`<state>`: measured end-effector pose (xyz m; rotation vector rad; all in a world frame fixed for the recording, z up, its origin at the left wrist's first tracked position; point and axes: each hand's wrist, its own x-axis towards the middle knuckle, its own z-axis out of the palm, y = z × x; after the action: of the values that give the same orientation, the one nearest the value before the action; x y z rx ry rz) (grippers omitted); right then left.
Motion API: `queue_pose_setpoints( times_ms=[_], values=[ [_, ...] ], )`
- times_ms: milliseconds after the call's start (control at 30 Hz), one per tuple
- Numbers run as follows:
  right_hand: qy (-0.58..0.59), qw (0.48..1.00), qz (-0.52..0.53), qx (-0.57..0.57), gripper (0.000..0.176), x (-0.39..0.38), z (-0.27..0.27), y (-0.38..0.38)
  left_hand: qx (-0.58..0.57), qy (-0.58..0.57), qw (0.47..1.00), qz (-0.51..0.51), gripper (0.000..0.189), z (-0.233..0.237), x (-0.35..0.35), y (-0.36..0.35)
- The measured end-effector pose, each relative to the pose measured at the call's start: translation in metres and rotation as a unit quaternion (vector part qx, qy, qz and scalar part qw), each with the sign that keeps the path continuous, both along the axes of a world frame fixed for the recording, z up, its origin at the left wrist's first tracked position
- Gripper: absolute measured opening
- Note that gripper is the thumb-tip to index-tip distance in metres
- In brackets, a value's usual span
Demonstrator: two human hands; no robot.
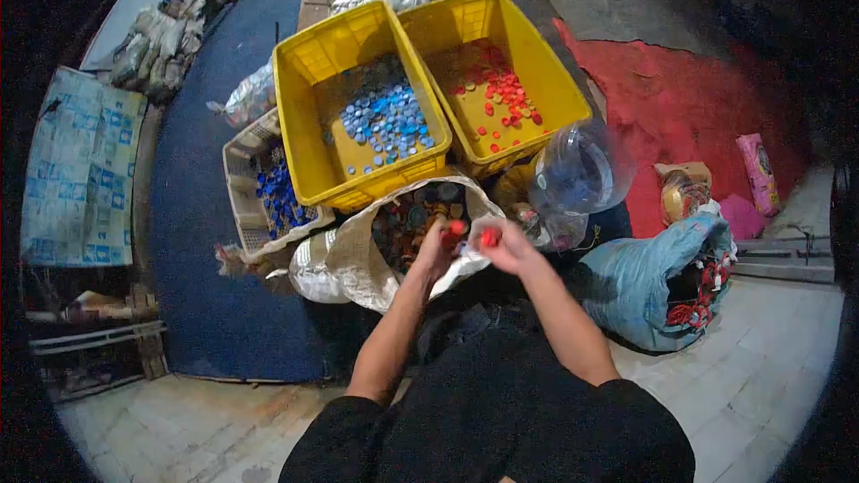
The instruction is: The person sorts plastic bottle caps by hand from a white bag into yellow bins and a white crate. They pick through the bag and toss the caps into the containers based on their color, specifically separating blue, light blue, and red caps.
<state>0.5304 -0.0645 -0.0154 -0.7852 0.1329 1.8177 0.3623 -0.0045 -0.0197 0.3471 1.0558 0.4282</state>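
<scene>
My left hand is over the mouth of an open white woven sack, its fingers closed around a red bottle cap. Close beside it, above the sack's right edge, my right hand grips another red bottle cap; motion blurs both hands. Dark and brownish mixed caps fill the sack. Behind it stand two yellow crates: the left crate holds blue caps, and the right crate holds red caps.
A white basket of dark blue caps stands left of the crates. Clear plastic bottles lie right of the sack. Farther right are a blue-green sack and a red mat. Filled bags lie at the far left.
</scene>
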Motion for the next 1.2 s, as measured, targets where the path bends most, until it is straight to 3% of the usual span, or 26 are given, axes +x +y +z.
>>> queue_pose_setpoints(
  times_ms=[33,67,133,167,200,267,333,400,467,533,600,667,700,733,767,800,867,900,1000,1033,1200],
  values=[
    [-0.015,0.998,-0.052,0.043,0.032,0.013,0.021,0.019,0.061,-0.070,0.995,-0.038,0.032,-0.004,0.018,0.026],
    [-0.029,0.991,-0.103,0.084,0.040,0.029,0.053,0.041,0.114,-0.097,0.988,-0.042,0.034,0.039,0.043,0.045],
    [-0.088,0.984,-0.131,0.079,0.064,0.058,0.088,0.067,0.206,-0.027,0.977,-0.037,0.051,0.108,0.076,0.076],
    [-0.092,0.984,-0.132,0.078,0.064,0.063,0.101,0.070,0.116,-0.013,0.992,-0.056,0.055,0.094,0.078,0.102],
    [-0.140,0.978,-0.142,0.061,0.071,0.066,0.113,0.073,0.142,-0.084,0.986,-0.016,0.062,0.123,0.082,0.104],
    [-0.190,0.970,-0.143,0.045,0.077,0.069,0.115,0.072,0.144,-0.127,0.981,0.040,0.065,0.134,0.074,0.108],
    [-0.185,0.978,-0.069,0.062,0.080,0.064,0.093,0.049,0.134,-0.067,0.984,0.100,0.063,0.086,0.051,0.107],
    [-0.195,0.980,-0.032,0.016,0.068,0.050,0.060,0.023,0.112,0.007,0.980,0.162,0.062,0.048,0.013,0.088],
    [-0.206,0.978,-0.020,-0.022,0.054,0.029,0.025,-0.003,0.123,0.131,0.979,0.101,0.057,0.029,-0.029,0.050],
    [-0.255,0.967,-0.016,-0.009,0.045,-0.001,-0.013,-0.024,0.189,0.165,0.968,0.029,0.055,-0.031,-0.073,0.008],
    [-0.342,0.939,0.022,0.016,0.024,-0.028,-0.024,-0.029,0.297,0.285,0.896,-0.165,0.056,-0.059,-0.107,-0.034],
    [-0.463,0.864,0.166,0.108,0.022,-0.045,-0.030,-0.016,0.254,0.378,0.851,-0.260,0.058,-0.083,-0.113,-0.083],
    [-0.460,0.864,0.173,0.107,0.022,-0.053,-0.035,-0.008,0.240,0.430,0.811,-0.316,0.062,-0.078,-0.109,-0.101],
    [-0.558,0.758,0.274,0.198,0.022,-0.061,-0.043,0.001,0.263,0.454,0.756,-0.393,0.065,-0.063,-0.102,-0.110],
    [-0.633,0.622,0.364,0.284,0.023,-0.066,-0.053,0.008,0.252,0.460,0.747,-0.408,0.065,-0.047,-0.093,-0.113],
    [-0.629,0.619,0.371,0.289,0.023,-0.069,-0.066,0.011,0.241,0.466,0.739,-0.423,0.064,-0.033,-0.085,-0.116],
    [-0.715,0.307,0.516,0.357,0.028,-0.074,-0.084,0.013,0.241,0.481,0.720,-0.438,0.064,-0.018,-0.078,-0.111],
    [-0.661,0.264,0.632,0.307,0.034,-0.076,-0.085,0.019,0.232,0.460,0.728,-0.452,0.064,-0.009,-0.075,-0.104],
    [-0.639,0.214,0.699,0.239,0.038,-0.080,-0.115,0.016,0.228,0.431,0.746,-0.454,0.065,-0.002,-0.078,-0.090],
    [-0.594,0.161,0.748,0.248,0.044,-0.083,-0.105,0.025,0.228,0.433,0.746,-0.451,0.066,-0.001,-0.078,-0.086],
    [-0.585,0.152,0.768,0.212,0.053,-0.080,-0.087,0.029,0.236,0.419,0.735,-0.478,0.068,0.004,-0.073,-0.078]
  ],
)
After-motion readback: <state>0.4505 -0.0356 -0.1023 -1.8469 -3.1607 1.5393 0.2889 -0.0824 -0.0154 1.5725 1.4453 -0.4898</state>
